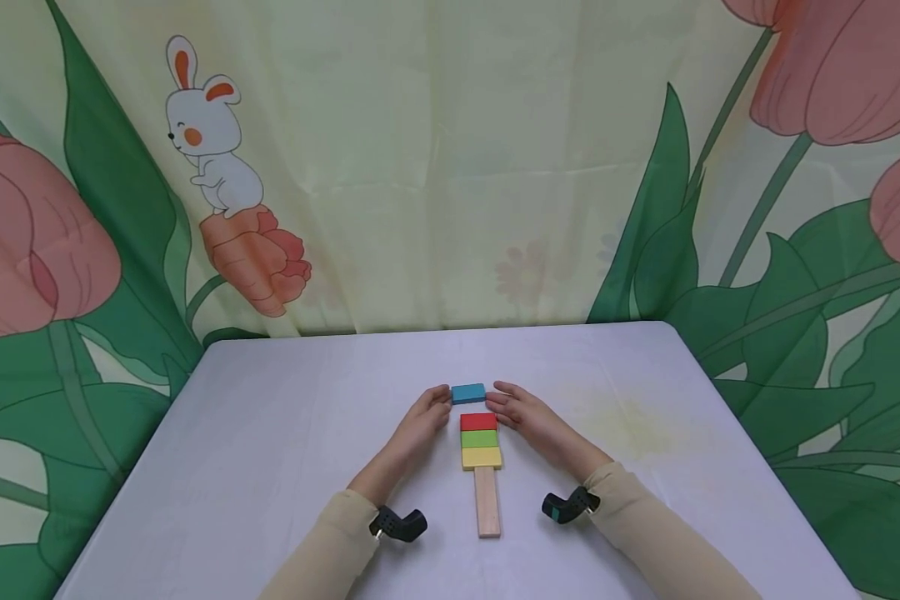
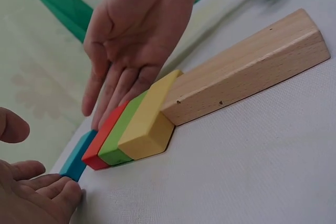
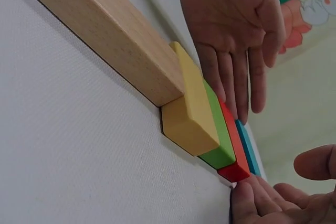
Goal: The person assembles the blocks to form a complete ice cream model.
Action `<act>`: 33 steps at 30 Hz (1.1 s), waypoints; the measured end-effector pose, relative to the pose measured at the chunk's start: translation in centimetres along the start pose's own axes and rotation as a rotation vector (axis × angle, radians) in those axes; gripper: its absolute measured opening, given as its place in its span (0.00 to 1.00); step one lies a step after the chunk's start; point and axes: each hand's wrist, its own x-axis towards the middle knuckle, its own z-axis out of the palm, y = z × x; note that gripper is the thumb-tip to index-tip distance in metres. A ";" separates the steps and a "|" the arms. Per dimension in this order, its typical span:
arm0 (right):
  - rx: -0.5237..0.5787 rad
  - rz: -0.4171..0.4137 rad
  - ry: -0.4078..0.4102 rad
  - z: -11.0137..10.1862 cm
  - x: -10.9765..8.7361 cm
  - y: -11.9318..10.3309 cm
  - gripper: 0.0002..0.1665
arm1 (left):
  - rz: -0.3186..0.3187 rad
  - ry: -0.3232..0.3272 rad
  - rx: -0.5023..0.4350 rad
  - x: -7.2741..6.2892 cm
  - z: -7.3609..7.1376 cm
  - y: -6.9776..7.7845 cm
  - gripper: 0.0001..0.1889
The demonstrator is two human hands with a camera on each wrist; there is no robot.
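Observation:
A blue block (image 1: 468, 393) lies flat just beyond a row of red (image 1: 478, 422), green (image 1: 479, 438) and yellow (image 1: 482, 457) blocks, with a narrow gap before the red one. The three sit side by side, and a long plain wooden block (image 1: 487, 502) runs from the yellow one toward me. My left hand (image 1: 424, 421) is at the blue block's left end, its fingers fairly straight and the fingertips right at that end. On the opposite side my right hand (image 1: 528, 419) has its fingers extended, tips close to the blue block's right end.
A white cloth covers the table (image 1: 270, 467). Behind it hangs a curtain (image 1: 450, 167) printed with tulips, leaves and a rabbit. Dark wrist devices are on the left (image 1: 399, 524) and right (image 1: 570, 505) wrists.

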 end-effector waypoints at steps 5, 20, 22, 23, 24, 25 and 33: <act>0.002 0.008 0.004 -0.1 -0.3 0.0 0.34 | 0.005 -0.023 0.007 0.2 0.1 -0.1 0.30; 0.035 0.039 0.029 -0.3 -1.3 0.2 0.33 | 0.038 -0.104 -0.008 -0.4 0.2 -0.1 0.29; 0.037 0.038 0.027 -0.3 -1.4 0.2 0.32 | 0.032 -0.109 -0.009 -0.5 0.2 -0.1 0.29; 0.040 0.039 0.025 -0.3 -1.4 0.2 0.32 | 0.033 -0.110 -0.003 -0.6 0.1 -0.1 0.29; 0.046 0.040 0.024 -0.3 -1.4 0.2 0.32 | 0.033 -0.110 0.004 -0.7 0.1 0.0 0.29; 0.046 0.040 0.023 -0.2 -1.4 0.2 0.33 | 0.030 -0.109 0.016 -0.7 0.1 -0.1 0.29; 0.027 0.036 0.020 -0.2 -1.4 0.1 0.33 | 0.053 -0.116 0.058 -1.2 0.1 -0.1 0.29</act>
